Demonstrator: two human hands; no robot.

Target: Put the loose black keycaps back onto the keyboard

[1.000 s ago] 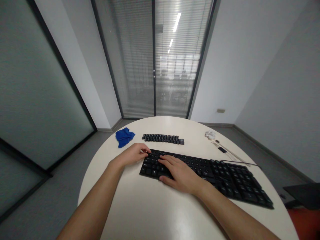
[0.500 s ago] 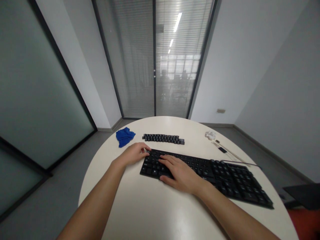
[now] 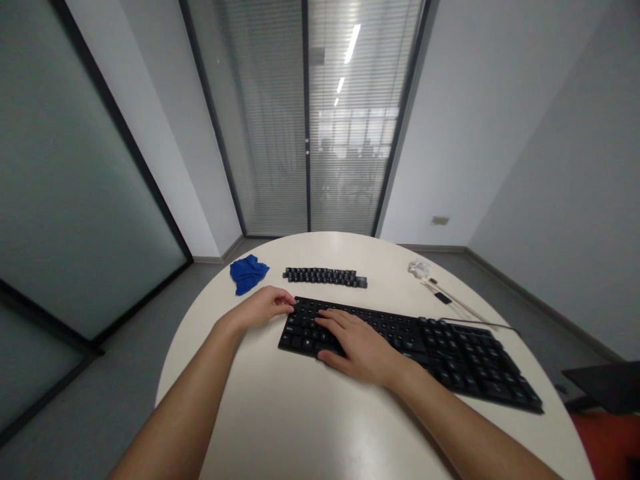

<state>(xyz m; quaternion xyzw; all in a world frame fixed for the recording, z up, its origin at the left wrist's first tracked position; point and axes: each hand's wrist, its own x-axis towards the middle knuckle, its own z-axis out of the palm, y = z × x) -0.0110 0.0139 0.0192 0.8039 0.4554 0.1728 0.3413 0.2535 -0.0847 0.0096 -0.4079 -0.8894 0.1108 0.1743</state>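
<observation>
A black keyboard (image 3: 480, 363) lies at a slant on the white table, with several keys gone from its far rows on the left half. At its far left corner is my left hand (image 3: 265, 307), thumb and fingertips pinched close together; whatever is between them is too small to make out. My right hand (image 3: 357, 347) rests palm down across the left-middle keys, fingers stretched out and thumb at the near edge, hiding the keys below. Beyond the keyboard, loose black keycaps (image 3: 325, 276) stand in neat rows.
A crumpled blue cloth (image 3: 249, 275) lies at the far left of the round table (image 3: 280, 413). To the far right are a white crumpled wad (image 3: 419, 269), thin sticks (image 3: 465, 308) and a small black piece (image 3: 443, 298). The keyboard's cable runs along its far right side.
My left thumb and fingertips have drawn closer together at the keyboard corner. My right hand stays in place on the keys. The view has shifted slightly.
</observation>
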